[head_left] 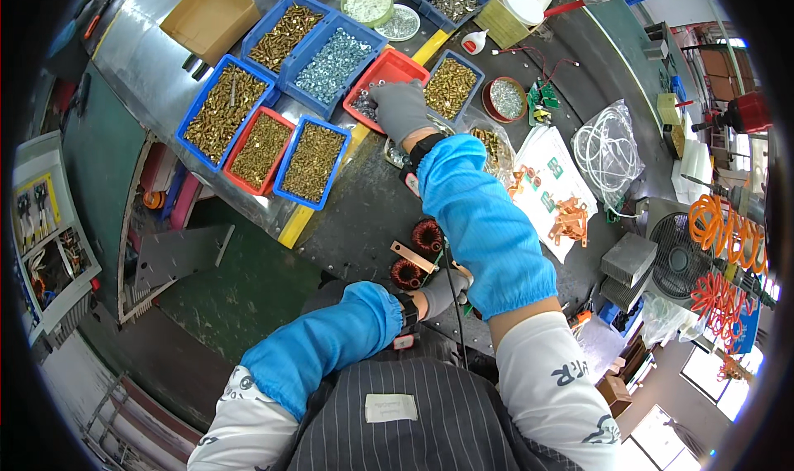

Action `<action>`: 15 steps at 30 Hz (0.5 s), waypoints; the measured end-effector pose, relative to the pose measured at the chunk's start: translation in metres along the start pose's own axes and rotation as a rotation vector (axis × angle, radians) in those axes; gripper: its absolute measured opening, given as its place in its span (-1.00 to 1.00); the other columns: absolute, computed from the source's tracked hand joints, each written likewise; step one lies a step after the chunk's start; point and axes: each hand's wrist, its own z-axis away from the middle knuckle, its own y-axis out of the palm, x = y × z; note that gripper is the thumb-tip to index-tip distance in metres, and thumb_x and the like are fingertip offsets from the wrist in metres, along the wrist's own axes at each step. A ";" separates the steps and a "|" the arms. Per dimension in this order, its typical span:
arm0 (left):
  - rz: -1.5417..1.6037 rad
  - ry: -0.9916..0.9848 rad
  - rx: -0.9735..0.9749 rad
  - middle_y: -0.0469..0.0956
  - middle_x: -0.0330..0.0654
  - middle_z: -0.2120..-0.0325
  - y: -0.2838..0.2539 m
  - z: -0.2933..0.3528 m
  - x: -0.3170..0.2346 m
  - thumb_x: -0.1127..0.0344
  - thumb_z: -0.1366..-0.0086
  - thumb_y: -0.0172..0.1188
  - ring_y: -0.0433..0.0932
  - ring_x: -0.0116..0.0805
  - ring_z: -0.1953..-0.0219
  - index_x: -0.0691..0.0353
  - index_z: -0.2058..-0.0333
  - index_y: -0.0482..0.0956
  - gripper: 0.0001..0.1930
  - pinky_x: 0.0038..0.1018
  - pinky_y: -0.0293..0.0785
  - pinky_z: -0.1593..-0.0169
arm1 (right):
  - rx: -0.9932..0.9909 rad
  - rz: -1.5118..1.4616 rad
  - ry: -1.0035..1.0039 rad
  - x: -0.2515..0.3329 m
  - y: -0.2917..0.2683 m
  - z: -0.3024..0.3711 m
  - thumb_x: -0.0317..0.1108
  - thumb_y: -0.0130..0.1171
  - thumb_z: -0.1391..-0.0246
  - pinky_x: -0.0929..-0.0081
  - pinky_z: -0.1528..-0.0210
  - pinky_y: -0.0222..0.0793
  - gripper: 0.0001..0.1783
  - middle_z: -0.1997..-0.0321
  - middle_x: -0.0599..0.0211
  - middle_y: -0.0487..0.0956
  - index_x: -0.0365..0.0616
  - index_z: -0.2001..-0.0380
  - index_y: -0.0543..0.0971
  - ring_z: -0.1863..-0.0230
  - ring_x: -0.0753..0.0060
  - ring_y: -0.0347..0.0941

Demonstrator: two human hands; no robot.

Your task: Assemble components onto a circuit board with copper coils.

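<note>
My right hand, in a grey glove, reaches into a red tray holding small silvery metal parts. Its fingers are bent together down at those parts; what they pinch, if anything, is too small to make out. Close to my body, my left hand, also gloved in grey, is closed at the bench edge, partly covered by my right sleeve. What it grips is hidden. Beside it are two coils wound with reddish copper wire, one upper and one lower, with a flat copper bar between them.
Blue bins of brass fasteners and silvery nuts stand around the red tray. A brown tray lies beyond. Right of my arm are papers with copper brackets, bagged white cable and a black fan.
</note>
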 end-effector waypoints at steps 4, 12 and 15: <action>-0.200 -0.185 -0.030 0.55 -0.26 0.62 0.012 0.014 -0.033 0.30 -0.33 0.19 0.44 -0.46 0.69 0.20 0.46 0.59 -0.82 -0.47 0.29 0.62 | 0.014 -0.181 0.038 -0.017 0.002 0.010 -0.32 0.11 -0.09 0.06 0.00 0.30 -0.80 0.34 0.31 0.68 0.18 0.31 0.71 0.22 0.18 0.64; -0.118 -0.404 -0.014 0.53 -0.22 0.62 0.013 0.018 -0.059 0.27 -0.35 0.13 0.41 -0.49 0.66 0.26 0.47 0.57 -0.76 -0.50 0.32 0.59 | -0.410 -0.770 0.208 -0.039 -0.086 0.117 -0.32 0.20 -0.11 0.20 0.09 0.47 -0.79 0.28 0.09 0.66 -0.04 0.18 0.69 0.17 0.04 0.60; -0.043 -0.323 -0.028 0.56 -0.27 0.50 0.010 0.022 -0.048 0.20 -0.36 0.22 0.39 -0.56 0.60 0.24 0.38 0.56 -0.77 -0.59 0.29 0.56 | -0.418 -0.700 0.520 -0.062 -0.114 0.236 -0.39 0.20 -0.12 0.26 0.04 0.49 -0.77 0.20 0.05 0.67 -0.17 0.16 0.67 0.13 0.06 0.61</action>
